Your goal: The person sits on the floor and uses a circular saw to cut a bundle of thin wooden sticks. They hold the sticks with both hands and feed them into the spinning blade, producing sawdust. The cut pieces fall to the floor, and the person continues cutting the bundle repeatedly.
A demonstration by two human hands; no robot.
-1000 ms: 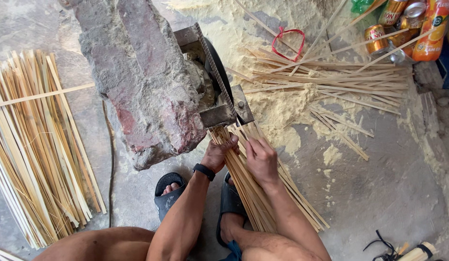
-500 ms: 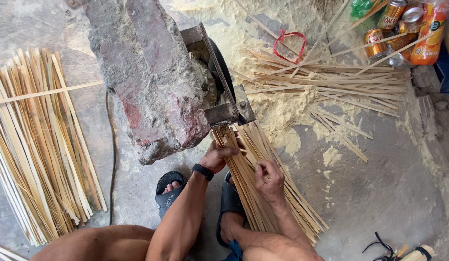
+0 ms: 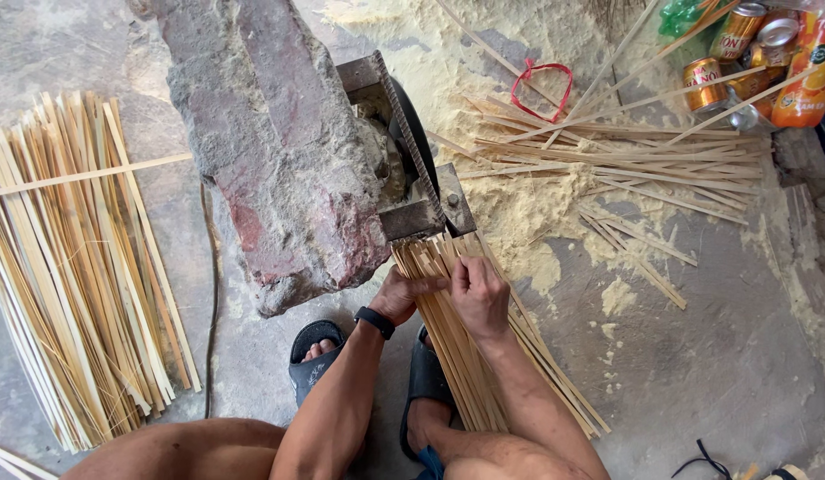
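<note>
at the cutter's (image 3: 412, 178) mouth, both hands (left (image 3: 404, 295), right (image 3: 479, 293)) now grip the bamboo strip bundle (image 3: 466, 356); right hand has moved forward.

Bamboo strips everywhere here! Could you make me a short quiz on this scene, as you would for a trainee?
1. True or false: both hands rest on the bundle of bamboo strips at the metal cutter.
2. Which wrist wears the black wristband?
3. The red loop lies on: A) the big stone B) sawdust C) the drink cans

Key: 1 true. 2 the left hand, not the right hand. 3 B.
</note>
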